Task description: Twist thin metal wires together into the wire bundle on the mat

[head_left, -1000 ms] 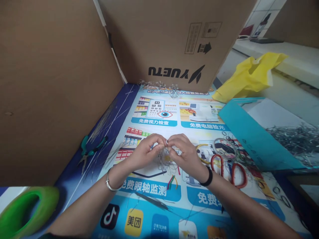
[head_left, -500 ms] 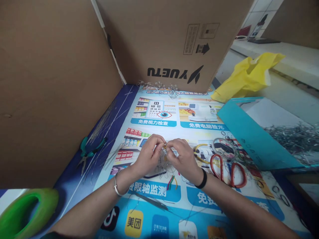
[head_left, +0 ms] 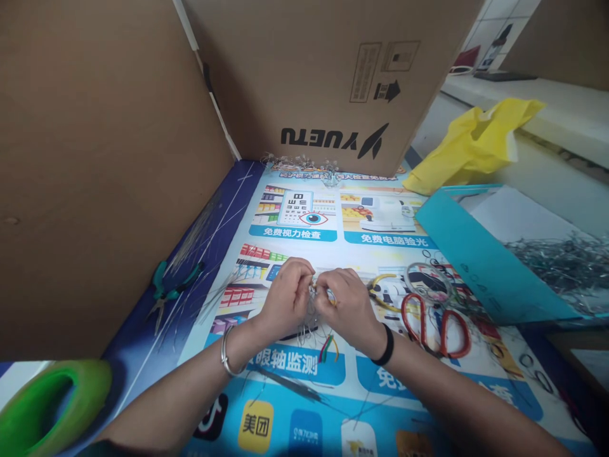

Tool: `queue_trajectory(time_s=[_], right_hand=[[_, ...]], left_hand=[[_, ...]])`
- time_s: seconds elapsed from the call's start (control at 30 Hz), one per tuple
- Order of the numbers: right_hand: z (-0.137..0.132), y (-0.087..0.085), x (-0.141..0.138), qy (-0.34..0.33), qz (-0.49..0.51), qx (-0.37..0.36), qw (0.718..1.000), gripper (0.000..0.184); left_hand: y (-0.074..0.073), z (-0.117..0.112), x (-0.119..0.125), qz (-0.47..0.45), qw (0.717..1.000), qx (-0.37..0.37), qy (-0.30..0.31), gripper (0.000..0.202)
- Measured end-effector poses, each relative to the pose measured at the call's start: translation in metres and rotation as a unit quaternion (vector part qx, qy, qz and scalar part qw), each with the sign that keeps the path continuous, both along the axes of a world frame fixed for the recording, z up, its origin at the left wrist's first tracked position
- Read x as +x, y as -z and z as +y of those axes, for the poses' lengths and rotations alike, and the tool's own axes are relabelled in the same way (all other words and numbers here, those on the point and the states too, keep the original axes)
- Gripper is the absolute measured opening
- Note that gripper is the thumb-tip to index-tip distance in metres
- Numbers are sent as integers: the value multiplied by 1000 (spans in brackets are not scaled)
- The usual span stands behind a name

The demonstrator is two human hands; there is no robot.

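Observation:
My left hand point(head_left: 285, 298) and my right hand point(head_left: 345, 304) meet over the middle of a printed poster point(head_left: 304, 222) that covers the table. Both pinch a small tangle of thin wire point(head_left: 314, 303) between their fingertips. Loose wire ends hang below the hands, with short red, green and yellow wire bits point(head_left: 328, 346) lying just beneath. A silver bangle circles my left wrist and a black band my right.
Red-handled scissors point(head_left: 435, 324) and a wire ring point(head_left: 423, 279) lie right of my hands. Teal pliers point(head_left: 166, 292) rest at the left by straight wires. Cardboard walls point(head_left: 95, 158) stand left and behind. A blue folder point(head_left: 476, 260) holds metal scraps; a green tape roll point(head_left: 42, 400) sits at lower left.
Both hands have drawn slightly closer together and curled tighter on the wire tangle. Nothing else has moved.

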State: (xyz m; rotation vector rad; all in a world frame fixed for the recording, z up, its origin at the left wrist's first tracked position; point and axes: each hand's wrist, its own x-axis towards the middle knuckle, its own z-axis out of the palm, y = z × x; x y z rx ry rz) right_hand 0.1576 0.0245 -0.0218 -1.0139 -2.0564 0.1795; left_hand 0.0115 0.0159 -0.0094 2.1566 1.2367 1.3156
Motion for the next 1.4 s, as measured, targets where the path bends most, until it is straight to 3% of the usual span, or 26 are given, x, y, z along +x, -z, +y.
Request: queue_trajectory(time_s=[0.23,0.43,0.53,0.67,0.97,1.13,1.4], right_hand=[[5,2,9,-32,49,-81,995,11],[7,4,9,-60,55,-73,994,13],[6,3,9,-65,61,-75,993,14],[6,3,10,-70,65,-99,991,13],[3,7,13,-67,88,-125,986,12],[3,8,14,-71,93,-147,982,12],[2,10,15,-66,96,-136,984,11]], left_hand=[[-12,12,-17,7,987,-139,85,18],[-18,18,-26,-70,941,-294,154,18],[-17,18,-26,-102,920,-336,177,18],[-13,19,-26,-136,908,-344,199,16],[-7,20,-25,-110,913,-348,180,14],[-8,19,-24,-73,938,-316,126,8],[-2,16,-20,-56,953,-287,76,4]])
